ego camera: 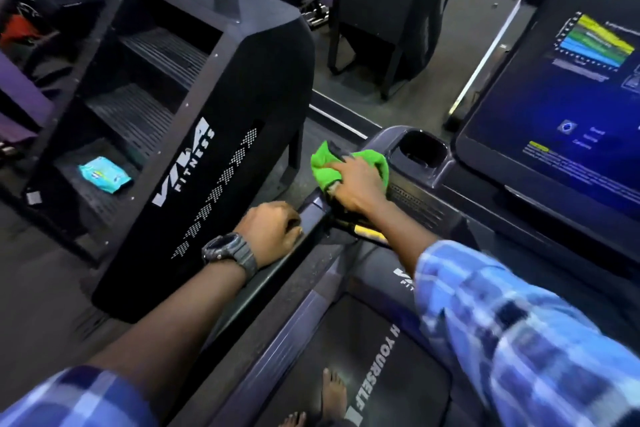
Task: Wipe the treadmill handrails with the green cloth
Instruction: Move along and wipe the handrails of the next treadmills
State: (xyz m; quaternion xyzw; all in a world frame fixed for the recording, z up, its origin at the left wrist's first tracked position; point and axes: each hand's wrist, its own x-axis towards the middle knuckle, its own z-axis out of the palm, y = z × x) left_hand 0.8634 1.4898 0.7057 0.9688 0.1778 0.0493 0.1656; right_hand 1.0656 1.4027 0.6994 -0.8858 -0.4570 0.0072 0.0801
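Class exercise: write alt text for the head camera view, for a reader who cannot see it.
A person's right hand presses a green cloth onto a treadmill handrail while the left hand grips the same rail nearer the camera. A lit console screen stands at right.

Green cloth (349, 165): bright green, bunched, draped over the forward end of the left handrail (277, 274), just beside the console cup holder. Handrail: dark grey, smooth bar running diagonally alongside the treadmill deck, with the cloth wrapped around its upper end.
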